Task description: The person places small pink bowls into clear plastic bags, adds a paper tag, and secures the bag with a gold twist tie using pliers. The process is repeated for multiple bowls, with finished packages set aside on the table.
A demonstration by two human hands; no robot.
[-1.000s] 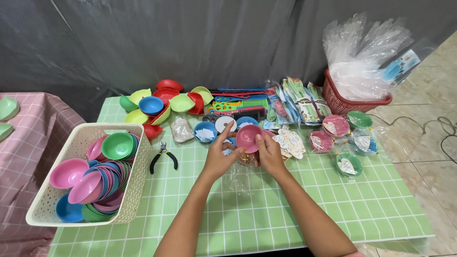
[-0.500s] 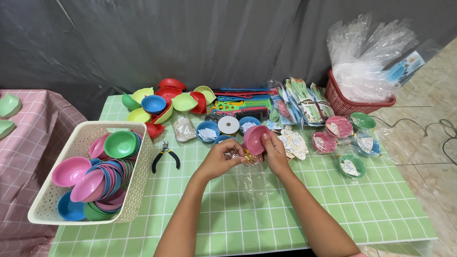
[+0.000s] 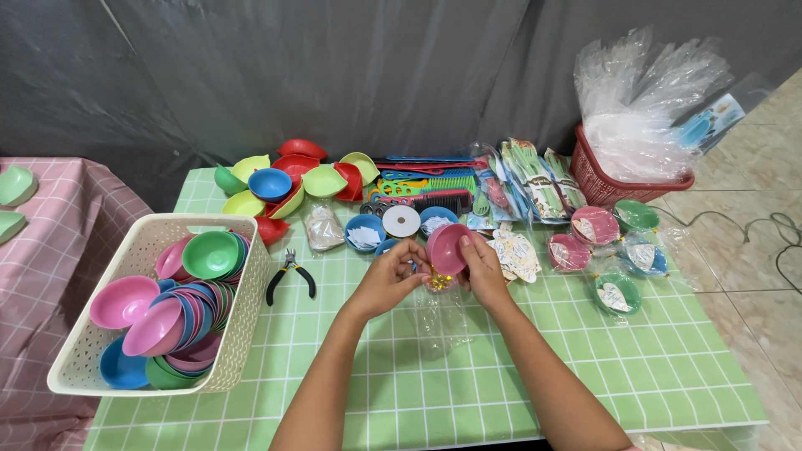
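Note:
Both hands meet over the middle of the green checked table [image 3: 585, 367]. My right hand [image 3: 483, 269] grips a small pink plastic bowl [image 3: 448, 247], tipped on its side with the hollow facing left. My left hand [image 3: 393, 276] pinches at the bowl's lower edge, where something small and gold [image 3: 438, 282] shows. A clear plastic bag [image 3: 441, 321] hangs below the bowl and lies on the table between my forearms.
A white basket [image 3: 125, 259] of coloured bowls stands at the left, black pliers [image 3: 289, 276] beside it. Loose bowls [image 3: 288, 179], combs [image 3: 426, 179] and a ribbon spool [image 3: 401, 220] line the back. Wrapped bowls [image 3: 618, 294] and a red basket [image 3: 614, 188] of clear bags sit right.
My hands have drawn the pink bowl slightly nearer to me and tipped it onto its side. The clear bag now hangs beneath it.

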